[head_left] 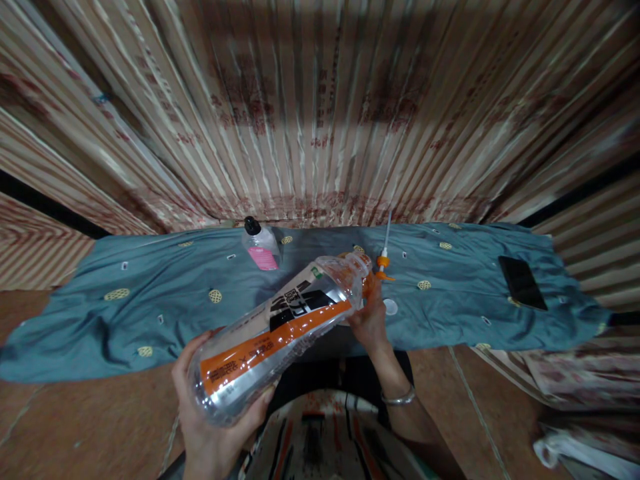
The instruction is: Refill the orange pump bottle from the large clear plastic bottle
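Observation:
A large clear plastic bottle (275, 333) with a silver, black and orange label lies tilted across the middle, its neck higher in view and to the right. My left hand (215, 400) is wrapped around its base end. At the neck end, my right hand (369, 317) has its fingers closed around an orange see-through container (371, 285), mostly hidden behind the big bottle's neck and the fingers. Just right of it, an orange pump head (383, 262) with a long pale tube lies on the cloth. A small white disc (390, 307) rests beside my right hand.
Blue-green cloth with yellow pineapple prints (190, 327) covers the narrow table. A small bottle with black cap and pink label (261, 247) is at back left. A dark phone (522, 283) lies far right. Striped curtains (320, 133) hang close behind and at both sides.

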Tool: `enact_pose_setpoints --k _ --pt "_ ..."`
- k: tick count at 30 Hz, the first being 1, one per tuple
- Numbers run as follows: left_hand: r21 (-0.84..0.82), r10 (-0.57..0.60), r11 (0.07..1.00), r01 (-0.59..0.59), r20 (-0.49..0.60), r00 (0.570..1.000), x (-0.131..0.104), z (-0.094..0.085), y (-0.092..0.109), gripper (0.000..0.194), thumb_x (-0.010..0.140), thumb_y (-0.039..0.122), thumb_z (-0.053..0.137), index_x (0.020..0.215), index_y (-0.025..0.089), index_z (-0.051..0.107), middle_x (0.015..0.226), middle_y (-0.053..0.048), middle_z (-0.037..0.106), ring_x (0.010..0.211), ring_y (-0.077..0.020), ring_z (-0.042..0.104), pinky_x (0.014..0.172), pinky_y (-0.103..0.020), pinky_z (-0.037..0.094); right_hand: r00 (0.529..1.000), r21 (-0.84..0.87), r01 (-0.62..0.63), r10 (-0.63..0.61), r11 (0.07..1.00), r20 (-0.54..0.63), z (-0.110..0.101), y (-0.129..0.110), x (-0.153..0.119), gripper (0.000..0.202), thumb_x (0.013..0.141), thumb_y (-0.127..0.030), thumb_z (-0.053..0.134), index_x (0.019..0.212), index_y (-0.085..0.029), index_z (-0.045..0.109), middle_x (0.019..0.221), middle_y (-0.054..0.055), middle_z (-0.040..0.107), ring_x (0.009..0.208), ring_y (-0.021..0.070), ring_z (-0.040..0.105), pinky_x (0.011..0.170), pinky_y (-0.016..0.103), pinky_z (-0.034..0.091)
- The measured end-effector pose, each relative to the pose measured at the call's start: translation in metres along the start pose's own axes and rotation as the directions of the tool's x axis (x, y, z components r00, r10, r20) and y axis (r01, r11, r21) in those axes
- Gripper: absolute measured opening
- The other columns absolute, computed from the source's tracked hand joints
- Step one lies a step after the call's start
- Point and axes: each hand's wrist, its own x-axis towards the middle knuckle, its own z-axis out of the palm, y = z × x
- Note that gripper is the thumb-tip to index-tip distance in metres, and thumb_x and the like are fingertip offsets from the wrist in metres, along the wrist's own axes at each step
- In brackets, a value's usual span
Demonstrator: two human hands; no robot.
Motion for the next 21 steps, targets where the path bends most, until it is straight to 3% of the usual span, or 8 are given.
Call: enact_pose_setpoints --k 4,9,15,21 --pt "0.028 0.166 0.986 -0.166 0.025 0.986 0.005 -0.001 -0.003 0.093 0.068 0.057 0.099 0.146 0.025 0.059 0.119 -0.006 0.074 0.094 -0.0245 0.078 0.077 -0.035 0.066 1.000 -0.008 0.003 -0.003 1.000 0.000 0.000 0.001 -0.001 0.085 0.083 -0.059 0.086 0.151 -0.019 0.056 0.139 0.019 0.079 0.133 0.0398 0.077 0.110 0.058 0.066" --pt "0.026 0.215 0.976 -0.216 0.044 0.976 0.007 -0.004 -0.009 0.094 0.074 0.051 0.097 0.155 0.026 0.055 0.121 -0.006 0.074 0.094 -0.0240 0.078 0.078 -0.035 0.067 0.999 -0.030 0.040 -0.040 0.999 -0.010 0.001 0.002 -0.001 0.081 0.085 -0.061 0.084 0.151 -0.023 0.056 0.138 0.017 0.080 0.128 0.0385 0.080 0.107 0.058 0.067" --pt "0.047 0.193 0.979 -0.198 0.100 0.976 0.004 -0.012 -0.025 0.100 0.071 0.045 0.099 0.158 0.028 0.053 0.127 -0.008 0.073 0.100 -0.0270 0.078 0.082 -0.039 0.070 0.999 -0.007 0.031 -0.031 0.999 0.011 0.001 0.004 -0.001 0.083 0.086 -0.057 0.084 0.154 -0.020 0.054 0.140 0.019 0.079 0.128 0.0384 0.080 0.104 0.054 0.069" --pt "0.051 0.157 0.985 -0.162 0.098 0.983 0.003 -0.012 -0.026 0.098 0.072 0.044 0.098 0.158 0.033 0.053 0.128 -0.007 0.073 0.101 -0.0292 0.078 0.082 -0.042 0.071 0.999 0.037 0.029 -0.030 0.999 0.018 0.001 0.004 0.000 0.084 0.086 -0.057 0.085 0.156 -0.024 0.054 0.142 0.016 0.078 0.136 0.0388 0.076 0.109 0.057 0.066"
